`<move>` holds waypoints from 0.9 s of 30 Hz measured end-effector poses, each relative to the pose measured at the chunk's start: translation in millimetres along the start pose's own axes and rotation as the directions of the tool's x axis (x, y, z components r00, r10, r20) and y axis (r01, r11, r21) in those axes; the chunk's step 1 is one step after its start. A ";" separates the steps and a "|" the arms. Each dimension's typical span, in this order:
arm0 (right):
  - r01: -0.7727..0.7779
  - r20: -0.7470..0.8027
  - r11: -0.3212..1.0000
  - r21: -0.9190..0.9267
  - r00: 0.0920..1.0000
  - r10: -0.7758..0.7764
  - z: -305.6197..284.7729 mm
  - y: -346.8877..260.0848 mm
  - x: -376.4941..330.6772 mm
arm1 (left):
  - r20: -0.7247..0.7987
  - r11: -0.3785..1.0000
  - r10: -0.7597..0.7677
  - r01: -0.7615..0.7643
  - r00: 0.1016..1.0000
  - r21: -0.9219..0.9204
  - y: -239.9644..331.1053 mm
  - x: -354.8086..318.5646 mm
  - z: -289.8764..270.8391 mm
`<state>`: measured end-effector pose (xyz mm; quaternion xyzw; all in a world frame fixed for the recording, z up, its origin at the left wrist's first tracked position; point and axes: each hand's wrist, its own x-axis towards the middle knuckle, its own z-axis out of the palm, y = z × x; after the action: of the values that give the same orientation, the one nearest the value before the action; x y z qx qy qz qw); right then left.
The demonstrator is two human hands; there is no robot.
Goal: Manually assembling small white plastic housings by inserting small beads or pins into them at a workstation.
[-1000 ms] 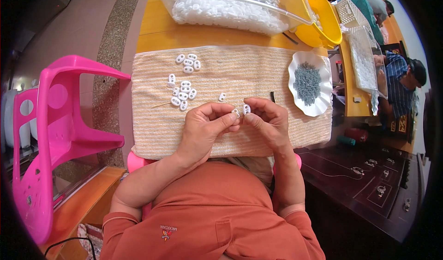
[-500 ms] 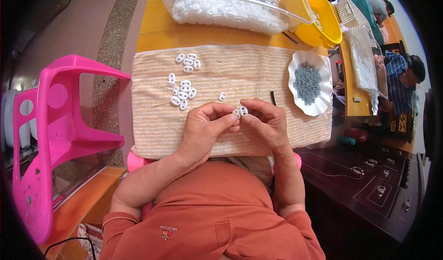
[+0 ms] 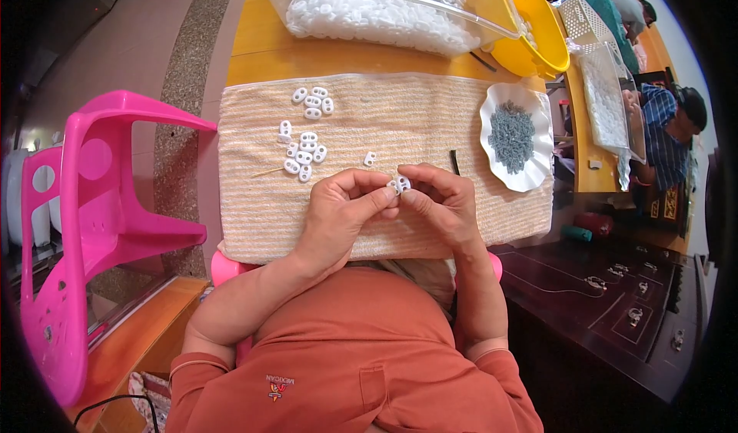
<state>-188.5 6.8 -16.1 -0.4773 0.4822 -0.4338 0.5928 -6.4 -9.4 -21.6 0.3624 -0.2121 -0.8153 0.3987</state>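
Note:
My left hand (image 3: 347,202) pinches a small white plastic piece (image 3: 393,188) between thumb and fingertips. Against it, my right hand (image 3: 444,202) grips another white two-holed piece (image 3: 404,184); the two parts touch or nearly touch, and fingertips cover their edges. Just beyond my hands a single small white part (image 3: 370,158) lies on the striped towel (image 3: 269,218). Farther left are a cluster of white two-holed pieces (image 3: 305,158) and a second cluster (image 3: 313,102) behind it. A thin stick (image 3: 267,172) lies beside the nearer cluster.
A scalloped white dish (image 3: 523,181) of small grey pieces (image 3: 512,137) stands at the right, with a black strip (image 3: 454,162) nearby. At the back are a clear bin (image 3: 384,18) of white parts and a yellow basin (image 3: 530,48). A pink chair (image 3: 73,225) stands left; another person (image 3: 667,129) sits far right.

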 end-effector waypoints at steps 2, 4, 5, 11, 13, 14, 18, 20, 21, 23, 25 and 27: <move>0.008 0.007 1.000 0.004 1.000 -0.008 -0.2 0.8 0.3 | 0.000 1.000 0.003 -0.003 1.000 0.000 -0.5 0.3 -0.3; 0.017 0.013 1.000 0.009 1.000 -0.017 0.1 0.7 0.7 | 0.000 1.000 0.006 -0.006 1.000 0.000 -0.7 0.6 -0.6; 0.017 0.014 1.000 0.010 1.000 -0.017 0.4 0.3 1.0 | 0.003 1.000 0.007 -0.007 1.000 0.004 -0.7 0.8 -0.8; 0.012 0.012 1.000 0.026 1.000 -0.012 1.3 1.4 0.7 | -0.005 1.000 -0.015 0.015 1.000 -0.003 0.0 0.1 -0.3; 0.018 0.008 0.999 0.029 1.000 -0.018 1.8 0.9 0.5 | -0.011 1.000 -0.021 0.021 1.000 0.000 0.1 -0.3 0.2; 0.020 0.011 0.999 0.027 1.000 -0.020 1.7 0.6 0.5 | -0.011 1.000 -0.021 0.021 1.000 -0.010 0.0 -0.4 0.4; 0.029 0.023 0.999 0.032 0.999 -0.030 0.2 1.0 0.3 | -0.010 1.000 -0.016 0.016 1.000 -0.006 0.8 -1.5 1.1; 0.023 0.016 0.999 0.037 1.000 -0.024 0.9 0.6 -0.1 | -0.008 1.000 -0.016 0.016 1.000 -0.010 0.3 -1.6 1.4; 0.018 0.009 0.999 0.043 1.000 -0.018 1.2 0.3 -0.3 | -0.006 1.000 -0.015 0.015 1.000 -0.014 0.0 -1.7 1.5; 0.023 0.016 0.998 0.058 1.000 -0.024 0.9 -0.6 -0.4 | 0.001 1.000 -0.017 0.018 1.000 -0.022 -0.8 -1.9 0.8; 0.028 0.022 0.997 0.074 0.999 -0.030 0.9 -1.6 -0.7 | 0.010 0.999 -0.019 0.020 1.000 -0.030 -1.6 -1.9 0.5; 0.020 0.016 0.997 0.080 1.000 -0.022 1.2 -3.0 -1.4 | 0.019 0.998 -0.029 0.030 0.999 -0.053 -2.1 -1.9 0.6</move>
<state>-187.7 7.8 -12.9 -0.4620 0.4545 -0.4549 0.6109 -7.1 -6.6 -21.8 0.3473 -0.1887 -0.8296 0.3943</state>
